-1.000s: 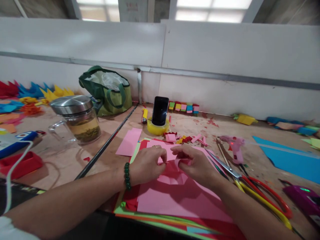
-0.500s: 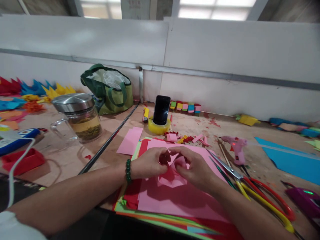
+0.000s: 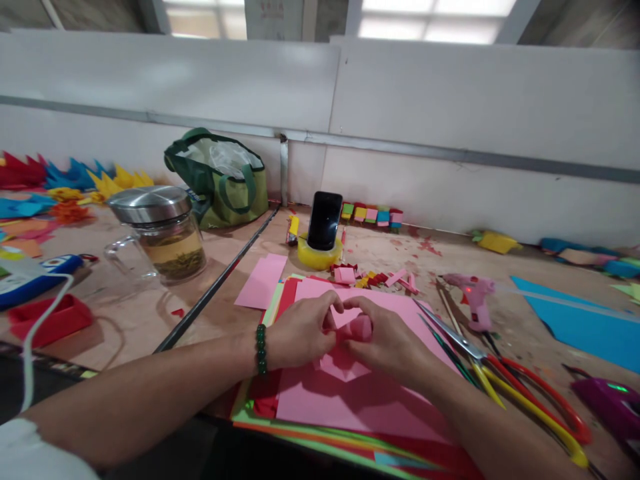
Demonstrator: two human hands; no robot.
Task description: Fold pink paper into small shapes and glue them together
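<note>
Between my two hands is a folded piece of pink paper (image 3: 345, 367), its lower edge spreading into points. My left hand (image 3: 305, 330), with a green bead bracelet (image 3: 261, 350) at the wrist, curls its fingers round the paper's left side. On the other side my right hand (image 3: 385, 333) pinches the paper, thumb low and index finger arched over the top. The fingertips of both hands nearly meet, and they partly hide the paper. Beneath lies a stack of coloured sheets with a pink sheet (image 3: 320, 400) uppermost.
Right of the stack lie scissors (image 3: 470, 347) with red and yellow handles and a pink glue gun (image 3: 473, 297). Behind it, a phone (image 3: 325, 220) leans on a yellow tape roll (image 3: 317, 255). At left stand a glass tea mug (image 3: 173, 250) and a green bag (image 3: 245, 193).
My right thumb and fingers have shifted slightly on the pink paper, with the thumb now lower. My left hand stays at its side. The view has moved a little.
</note>
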